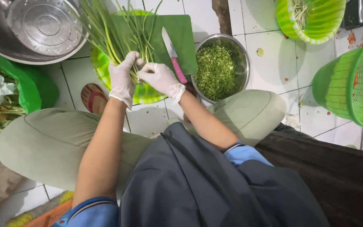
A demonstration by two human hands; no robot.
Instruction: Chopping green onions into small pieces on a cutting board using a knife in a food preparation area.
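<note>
Clearly, the bundle of green stalks (118, 33) is the thing in hand: long thin stems fanning upward and to the left over a green striped plate (148, 94) and the near edge of a green cutting board (181, 38). At the lower end of the bundle, the left hand (122, 77), in a white glove, has its fingers curled round the stems in a closed grasp. The right hand (161, 77), gloved the same way, meets it just beside; its fingers are bent inward and pinch at the stalk ends, though the exact contact is partly hidden behind the left hand, so it may be only the fingertips that touch.

Both forearms are bare and reach forward from blue sleeves, converging over the plate, wrists slightly bent down. They pass between the person's raised knees in pale green trousers, with a dark grey apron lying across the lap.

On the cutting board lies a knife (174, 56) with a pink handle, blade pointing away. Just right of it stands a steel bowl (240, 54) filled with finely chopped greens. A large steel basin (5, 46) sits at the upper left, and green plastic baskets (353, 84) stand well apart on the white tiled floor to the right.
</note>
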